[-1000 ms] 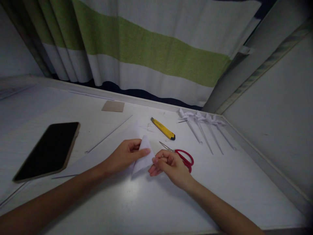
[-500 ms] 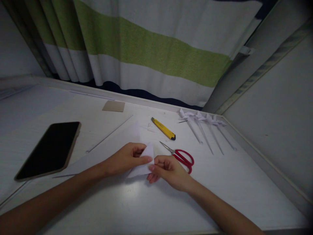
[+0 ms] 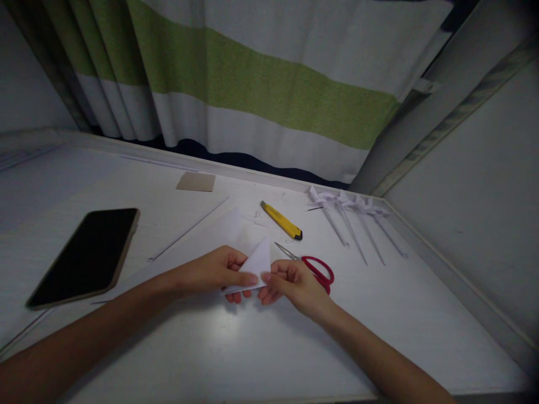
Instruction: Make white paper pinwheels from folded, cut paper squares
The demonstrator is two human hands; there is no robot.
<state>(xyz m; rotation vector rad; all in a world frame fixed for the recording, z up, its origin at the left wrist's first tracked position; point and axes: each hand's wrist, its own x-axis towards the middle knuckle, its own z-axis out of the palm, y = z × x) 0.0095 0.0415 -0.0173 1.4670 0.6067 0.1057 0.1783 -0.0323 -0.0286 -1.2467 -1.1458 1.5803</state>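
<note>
A small white folded paper triangle is held just above the white table, point up. My left hand pinches its lower left edge with thumb and fingers closed. My right hand pinches its lower right corner, fingers curled. Under my left forearm lies a larger white paper sheet. Red-handled scissors lie just behind my right hand.
A yellow utility knife lies beyond the scissors. Several white paper pinwheels on sticks lie at the back right. A black phone rests at the left, a brown card and a thin stick behind. A striped curtain hangs beyond.
The paper triangle has turned in my hands: it leaned left and low before, now its point stands upright. Both hands shifted slightly toward each other.
</note>
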